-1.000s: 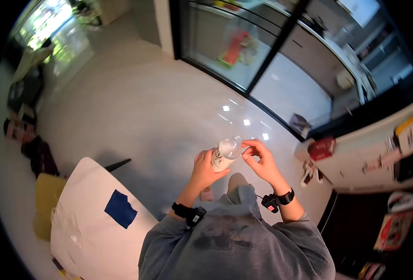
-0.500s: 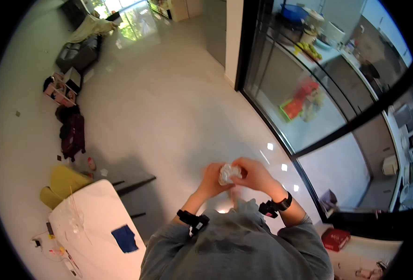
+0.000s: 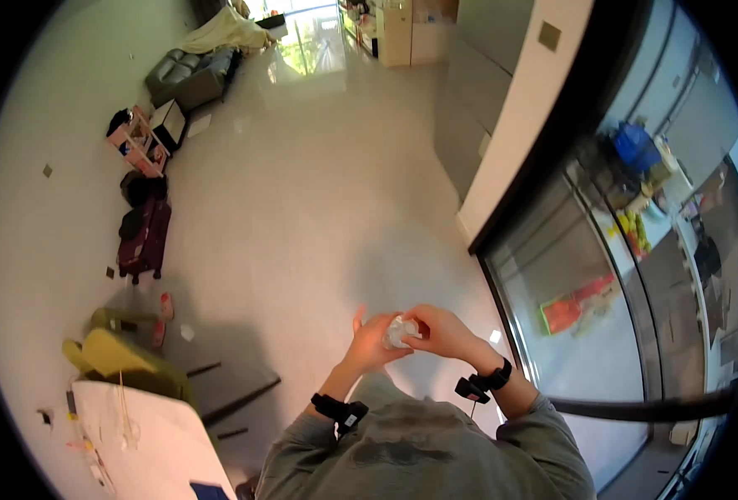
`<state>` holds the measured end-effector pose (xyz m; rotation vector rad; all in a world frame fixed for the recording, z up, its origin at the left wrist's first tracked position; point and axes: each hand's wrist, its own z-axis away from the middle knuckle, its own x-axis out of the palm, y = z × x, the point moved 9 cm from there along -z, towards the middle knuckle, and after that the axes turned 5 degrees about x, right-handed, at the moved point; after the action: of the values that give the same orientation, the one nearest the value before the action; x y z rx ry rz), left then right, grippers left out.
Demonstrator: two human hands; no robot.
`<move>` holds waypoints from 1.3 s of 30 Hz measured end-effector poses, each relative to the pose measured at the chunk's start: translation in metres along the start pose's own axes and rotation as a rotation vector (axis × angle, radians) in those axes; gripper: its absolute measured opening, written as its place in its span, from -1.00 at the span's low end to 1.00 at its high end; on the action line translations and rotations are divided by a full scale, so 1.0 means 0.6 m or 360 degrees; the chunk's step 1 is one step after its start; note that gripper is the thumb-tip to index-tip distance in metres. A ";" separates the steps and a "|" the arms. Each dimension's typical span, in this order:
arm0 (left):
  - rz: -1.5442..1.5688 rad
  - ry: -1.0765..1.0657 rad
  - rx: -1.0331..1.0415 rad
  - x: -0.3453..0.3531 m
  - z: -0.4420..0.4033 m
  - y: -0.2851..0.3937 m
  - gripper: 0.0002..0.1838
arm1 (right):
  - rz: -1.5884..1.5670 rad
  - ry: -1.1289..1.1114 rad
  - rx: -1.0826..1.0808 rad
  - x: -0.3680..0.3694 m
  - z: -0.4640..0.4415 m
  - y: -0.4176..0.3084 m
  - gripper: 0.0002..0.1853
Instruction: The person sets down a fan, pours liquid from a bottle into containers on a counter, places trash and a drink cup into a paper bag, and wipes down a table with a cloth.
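Note:
A small crumpled bundle of whitish, see-through material point(image 3: 400, 333), which looks like plastic, is held in front of my body between both hands. My left hand point(image 3: 369, 343) curls around its left side, with the thumb side toward the front. From the right, my right hand point(image 3: 441, 332) closes on it with thumb and fingers. The fingers hide part of the bundle, so its exact kind is unclear. Each wrist wears a black strap with a small device.
At lower left stand a white table point(image 3: 148, 425) and a yellow chair point(image 3: 123, 358) with dark legs. A maroon suitcase point(image 3: 145, 237) and a pink cart point(image 3: 140, 146) line the left wall. On the right, a black-framed glass partition point(image 3: 502, 287) borders the kitchen.
My view has turned and shifted: the table sits lower, and the kitchen partition has moved right. Both hands still hold the bundle; its visible shape looks smaller and more covered by fingers.

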<state>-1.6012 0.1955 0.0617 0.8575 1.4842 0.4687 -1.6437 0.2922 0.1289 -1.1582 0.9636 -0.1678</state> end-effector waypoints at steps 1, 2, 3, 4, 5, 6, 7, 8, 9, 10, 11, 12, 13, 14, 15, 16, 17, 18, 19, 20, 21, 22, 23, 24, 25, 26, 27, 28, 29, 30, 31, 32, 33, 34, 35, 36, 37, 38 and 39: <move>-0.0052 0.0035 0.0040 -0.026 -0.050 -0.022 -0.26 | -0.0011 0.0007 0.0041 -0.016 -0.054 0.017 -0.62; -0.0034 0.0054 0.0048 -0.049 -0.089 -0.047 -0.26 | -0.0020 -0.0006 0.0100 -0.029 -0.097 0.031 -0.61; -0.0067 0.0033 -0.0013 -0.068 -0.128 -0.071 -0.25 | 0.0008 -0.0026 0.0111 -0.048 -0.140 0.031 -0.61; -0.0109 0.0014 -0.0069 -0.088 -0.172 -0.094 -0.24 | 0.0009 -0.0034 0.0141 -0.068 -0.188 0.031 -0.60; -0.0103 0.0027 -0.0066 -0.108 -0.215 -0.111 -0.24 | -0.0003 -0.0033 0.0167 -0.088 -0.233 0.033 -0.60; -0.0088 0.0069 -0.0043 -0.130 -0.252 -0.126 -0.23 | -0.0016 -0.0031 0.0172 -0.107 -0.272 0.032 -0.60; -0.0085 0.0094 -0.0017 -0.154 -0.286 -0.142 -0.23 | -0.0092 0.0024 0.0205 -0.129 -0.309 0.030 -0.60; -0.0108 0.0069 -0.0005 -0.170 -0.320 -0.157 -0.23 | -0.0164 0.0090 0.0228 -0.151 -0.346 0.035 -0.61; -0.0118 0.0100 0.0016 -0.186 -0.356 -0.172 -0.23 | -0.0177 0.0116 0.0216 -0.168 -0.385 0.047 -0.61; -0.0128 0.0139 0.0041 -0.202 -0.396 -0.190 -0.23 | -0.0064 0.0163 0.0112 -0.186 -0.424 0.058 -0.62; -0.0166 0.0115 0.0039 -0.208 -0.431 -0.215 -0.23 | 0.0056 0.0210 0.0004 -0.201 -0.462 0.066 -0.63; -0.0185 0.0123 0.0056 -0.224 -0.468 -0.234 -0.23 | 0.0058 0.0228 -0.0016 -0.214 -0.503 0.080 -0.63; -0.0185 0.0073 0.0025 -0.236 -0.505 -0.256 -0.23 | 0.0016 0.0231 -0.0019 -0.227 -0.545 0.095 -0.63; -0.0182 0.0023 -0.0009 -0.242 -0.541 -0.277 -0.23 | -0.0024 0.0229 -0.0020 -0.239 -0.583 0.114 -0.63; -0.0179 0.0025 -0.0008 -0.250 -0.578 -0.302 -0.23 | -0.0069 0.0222 -0.0028 -0.252 -0.625 0.136 -0.63; -0.0189 0.0037 -0.0006 -0.260 -0.616 -0.324 -0.23 | -0.0067 0.0222 -0.0044 -0.267 -0.669 0.158 -0.63; -0.0148 0.0030 -0.0031 -0.271 -0.655 -0.347 -0.23 | -0.0062 0.0186 -0.0085 -0.280 -0.715 0.175 -0.62; -0.0113 0.0026 -0.0055 -0.288 -0.695 -0.366 -0.23 | -0.0057 0.0151 -0.0133 -0.298 -0.761 0.183 -0.61; -0.0147 0.0041 -0.0051 -0.309 -0.743 -0.379 -0.23 | -0.0066 0.0160 -0.0168 -0.328 -0.811 0.187 -0.61; -0.0166 0.0026 -0.0081 -0.328 -0.783 -0.394 -0.22 | -0.0089 0.0108 -0.0126 -0.345 -0.858 0.197 -0.60; -0.0169 0.0002 -0.0121 -0.344 -0.815 -0.411 -0.21 | -0.0112 0.0046 -0.0067 -0.354 -0.898 0.207 -0.59; -0.0181 0.0002 -0.0127 -0.368 -0.856 -0.428 -0.21 | -0.0123 0.0045 -0.0076 -0.375 -0.946 0.211 -0.59; -0.0216 0.0046 -0.0121 -0.392 -0.895 -0.442 -0.21 | -0.0090 0.0011 -0.0116 -0.396 -0.994 0.213 -0.59; -0.0239 0.0091 -0.0118 -0.411 -0.926 -0.455 -0.22 | -0.0052 -0.0031 -0.0149 -0.410 -1.031 0.215 -0.58; -0.0224 0.0101 -0.0131 -0.427 -0.952 -0.471 -0.22 | -0.0043 -0.0051 -0.0144 -0.422 -1.069 0.221 -0.58; -0.0198 0.0123 -0.0142 -0.448 -0.985 -0.491 -0.22 | -0.0032 -0.0079 -0.0202 -0.435 -1.113 0.220 -0.58; -0.0177 0.0148 -0.0143 -0.465 -1.015 -0.511 -0.22 | -0.0016 -0.0099 -0.0265 -0.445 -1.153 0.219 -0.57; -0.0181 0.0162 -0.0131 -0.475 -1.054 -0.536 -0.22 | -0.0003 -0.0093 -0.0277 -0.461 -1.197 0.229 -0.57; -0.0171 0.0217 -0.0113 -0.490 -1.082 -0.562 -0.23 | -0.0019 -0.0101 -0.0255 -0.467 -1.238 0.237 -0.57; -0.0160 0.0266 -0.0100 -0.506 -1.109 -0.588 -0.23 | -0.0041 -0.0111 -0.0228 -0.471 -1.276 0.248 -0.57; -0.0165 0.0262 -0.0097 -0.519 -1.147 -0.622 -0.23 | -0.0087 -0.0087 -0.0246 -0.479 -1.318 0.259 -0.57; -0.0206 0.0237 -0.0078 -0.529 -1.185 -0.656 -0.23 | -0.0098 -0.0087 -0.0239 -0.485 -1.358 0.267 -0.57; -0.0243 0.0215 -0.0057 -0.538 -1.218 -0.685 -0.23 | -0.0149 -0.0048 -0.0120 -0.500 -1.397 0.277 -0.59; -0.0239 0.0219 -0.0046 -0.550 -1.257 -0.713 -0.23 | -0.0184 -0.0002 -0.0012 -0.522 -1.443 0.288 -0.61; -0.0230 0.0185 -0.0010 -0.566 -1.298 -0.740 -0.23 | -0.0166 0.0013 -0.0016 -0.538 -1.490 0.285 -0.61; -0.0229 0.0157 0.0042 -0.596 -1.349 -0.754 -0.23 | -0.0060 0.0039 -0.0025 -0.560 -1.537 0.283 -0.61; -0.0168 0.0094 0.0059 -0.618 -1.392 -0.763 -0.23 | 0.0056 0.0057 -0.0024 -0.582 -1.582 0.281 -0.61; -0.0137 0.0126 0.0093 -0.649 -1.437 -0.771 -0.23 | 0.0111 0.0065 -0.0021 -0.602 -1.627 0.279 -0.61; -0.0108 0.0086 0.0044 -0.669 -1.478 -0.788 -0.22 | 0.0130 0.0108 -0.0031 -0.622 -1.666 0.278 -0.61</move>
<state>-2.6002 -0.2202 0.0867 0.8190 1.5676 0.4245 -2.6424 -0.1185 0.1313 -1.1347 1.0727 -0.1328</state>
